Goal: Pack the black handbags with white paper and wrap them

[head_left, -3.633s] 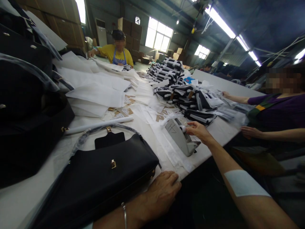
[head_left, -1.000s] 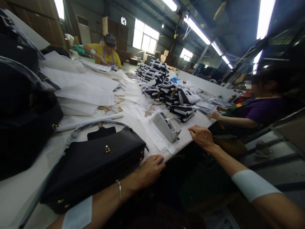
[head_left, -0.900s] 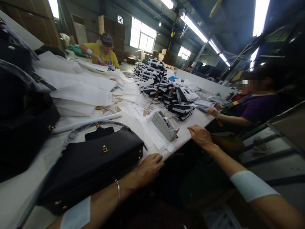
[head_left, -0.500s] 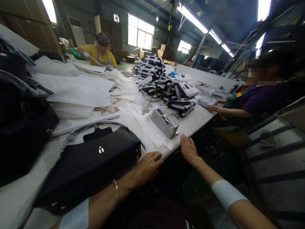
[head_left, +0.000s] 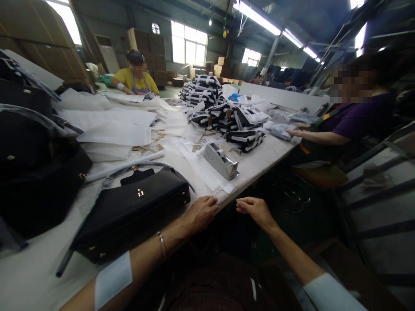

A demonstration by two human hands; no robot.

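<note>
My left hand (head_left: 201, 212) rests at the table's front edge with its fingers curled together; whatever they may grip is hidden. Just off that edge, my right hand (head_left: 256, 211) is closed in a pinch, and anything between the fingertips is too small to make out. A grey tape dispenser (head_left: 216, 160) stands on the table beyond both hands. To the left of my left hand lies a black handbag (head_left: 129, 211) with a gold-coloured clasp, its handle wrapped in clear film. A thin white sheet (head_left: 207, 175) lies beside the dispenser.
More black bags (head_left: 35, 172) stand at the left. White sheets (head_left: 113, 125) are piled behind the handbag, and bundled black-and-white items (head_left: 207, 93) are stacked mid-table. One person (head_left: 134, 80) works at the far side, another (head_left: 356, 112) at the right.
My right hand has left the spot by the dispenser's front end, drawing toward me and left, its fingers now pinched. My left hand stays at the table edge. The view has shifted slightly.
</note>
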